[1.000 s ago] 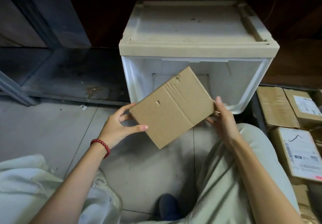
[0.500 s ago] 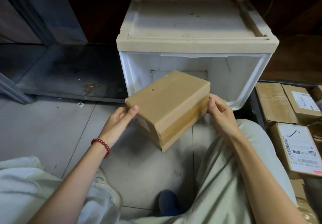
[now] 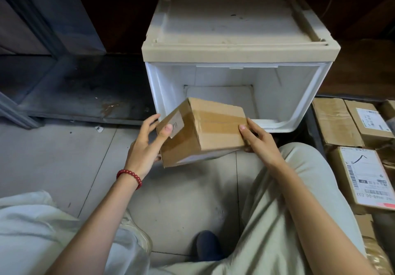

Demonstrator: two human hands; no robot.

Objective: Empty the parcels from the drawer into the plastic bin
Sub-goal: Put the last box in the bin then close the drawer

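A brown cardboard parcel [image 3: 205, 129] with tape along its top is held in the air between both hands, just in front of the white plastic drawer unit [image 3: 239, 46]. My left hand [image 3: 147, 144] grips its left end, thumb across a small label. My right hand [image 3: 258, 140] holds the right end, thumb on top and fingers underneath. The unit's open white cavity [image 3: 277, 95] behind the parcel shows no parcels inside.
Several labelled cardboard parcels [image 3: 363, 168] lie packed together in a container at the right edge. A dark metal ledge [image 3: 74, 95] runs at the left behind the grey tiled floor [image 3: 64, 157]. My knees and a dark shoe [image 3: 205, 244] fill the foreground.
The parcel has been turned over in my hands, from showing a flat face to showing its taped side and label end. It sits slightly lower and further right.
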